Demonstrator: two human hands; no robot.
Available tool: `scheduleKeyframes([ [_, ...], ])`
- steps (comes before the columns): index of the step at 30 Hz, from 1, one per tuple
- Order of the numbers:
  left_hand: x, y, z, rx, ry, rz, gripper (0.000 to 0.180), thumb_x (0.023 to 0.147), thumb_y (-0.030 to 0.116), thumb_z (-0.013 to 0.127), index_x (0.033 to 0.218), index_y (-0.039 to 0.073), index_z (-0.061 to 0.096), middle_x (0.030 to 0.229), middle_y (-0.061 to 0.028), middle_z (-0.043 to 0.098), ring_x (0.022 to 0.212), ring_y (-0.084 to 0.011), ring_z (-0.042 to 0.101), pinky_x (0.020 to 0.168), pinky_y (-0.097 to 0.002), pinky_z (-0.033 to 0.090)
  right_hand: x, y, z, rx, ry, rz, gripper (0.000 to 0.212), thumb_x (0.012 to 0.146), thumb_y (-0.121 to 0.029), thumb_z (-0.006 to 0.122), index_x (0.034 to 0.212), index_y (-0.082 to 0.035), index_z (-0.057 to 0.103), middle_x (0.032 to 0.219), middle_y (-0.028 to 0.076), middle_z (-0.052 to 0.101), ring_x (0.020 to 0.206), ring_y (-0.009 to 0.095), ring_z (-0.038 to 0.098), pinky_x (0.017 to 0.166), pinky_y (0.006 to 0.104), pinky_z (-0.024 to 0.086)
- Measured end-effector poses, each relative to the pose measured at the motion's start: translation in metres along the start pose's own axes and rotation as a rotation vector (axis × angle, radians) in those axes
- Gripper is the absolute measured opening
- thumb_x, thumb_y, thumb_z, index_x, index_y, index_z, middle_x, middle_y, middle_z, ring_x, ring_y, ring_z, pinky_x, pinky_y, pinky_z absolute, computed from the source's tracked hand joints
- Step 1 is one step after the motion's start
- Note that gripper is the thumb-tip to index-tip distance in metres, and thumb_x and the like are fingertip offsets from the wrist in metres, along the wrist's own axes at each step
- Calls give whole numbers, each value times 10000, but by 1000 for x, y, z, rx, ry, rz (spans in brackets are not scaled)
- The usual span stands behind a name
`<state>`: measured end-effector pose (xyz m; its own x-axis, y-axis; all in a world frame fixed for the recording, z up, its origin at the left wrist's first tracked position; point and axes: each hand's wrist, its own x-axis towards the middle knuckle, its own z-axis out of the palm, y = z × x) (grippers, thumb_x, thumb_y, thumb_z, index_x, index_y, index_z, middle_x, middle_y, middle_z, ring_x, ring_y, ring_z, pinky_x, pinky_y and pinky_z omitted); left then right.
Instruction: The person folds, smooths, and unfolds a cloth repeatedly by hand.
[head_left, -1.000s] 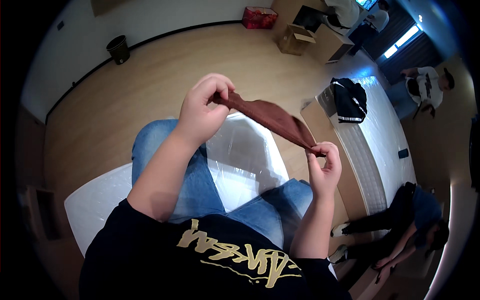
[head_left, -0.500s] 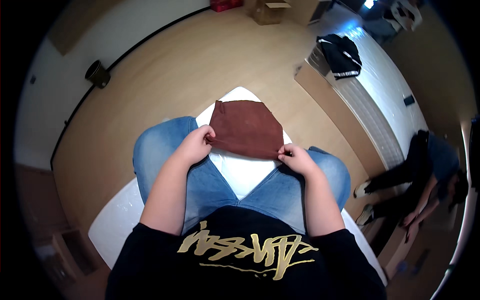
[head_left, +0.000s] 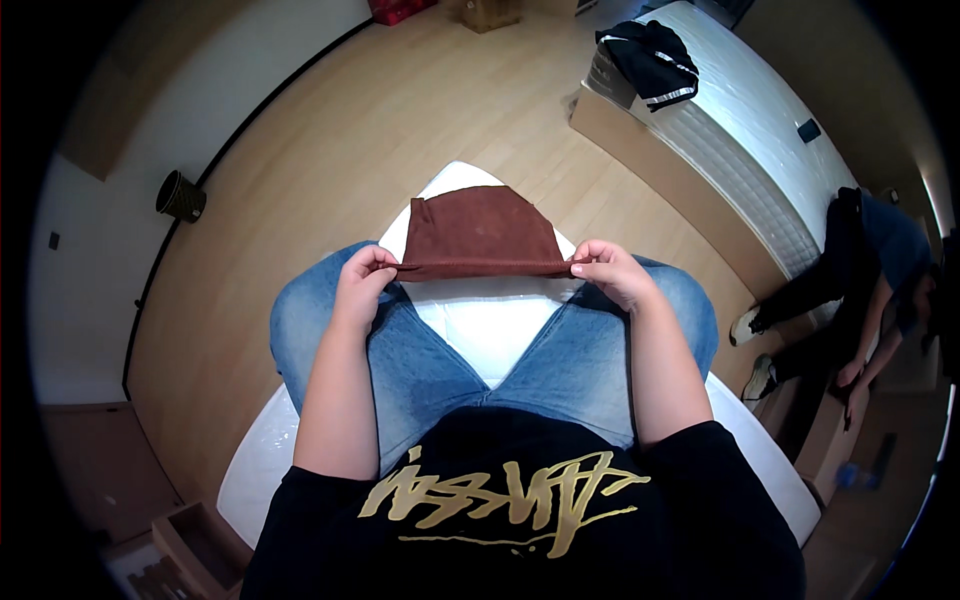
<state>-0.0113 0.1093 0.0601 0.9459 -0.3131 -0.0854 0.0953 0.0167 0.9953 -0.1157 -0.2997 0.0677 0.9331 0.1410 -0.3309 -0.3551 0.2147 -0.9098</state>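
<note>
Brown cloth [head_left: 485, 228]: likely light, soft; grip corners;
Left hand [head_left: 362, 286]: pinches near-left corner;
Right hand [head_left: 614, 275]: pinches near-right corner

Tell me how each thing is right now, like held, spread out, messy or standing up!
Brown cloth: spread out, near edge pulled straight.
Left hand: pinching the cloth's near left corner.
Right hand: pinching its near right corner.
Mattress: covered in clear plastic.
Black garment: crumpled, lying on the mattress.
Bin: standing upright; contents too dark to tell.
</note>
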Motion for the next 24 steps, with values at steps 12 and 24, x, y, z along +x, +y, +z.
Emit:
scheduleKeyframes([
  [12, 8, -9, 25, 23, 50, -66, 132, 923, -35, 482, 970, 77, 533, 875, 23, 535, 814, -66, 484, 726, -216, 410, 9, 11, 0, -42, -17, 113, 94, 971, -160, 696, 948, -106, 622, 914, -38, 658, 835, 69, 588, 782, 240, 470],
  [24, 84, -58, 49, 528, 290, 161, 154, 1071, 134, 492, 1161, 24, 553, 1057, -87, 647, 978, -180, 600, 906, -318, 485, 88, 59, 0, -503, 798, -96, 385, 936, -355, 720, 1045, -5, 603, 951, 200, 705, 909, 335, 685, 812, 415, 531],
])
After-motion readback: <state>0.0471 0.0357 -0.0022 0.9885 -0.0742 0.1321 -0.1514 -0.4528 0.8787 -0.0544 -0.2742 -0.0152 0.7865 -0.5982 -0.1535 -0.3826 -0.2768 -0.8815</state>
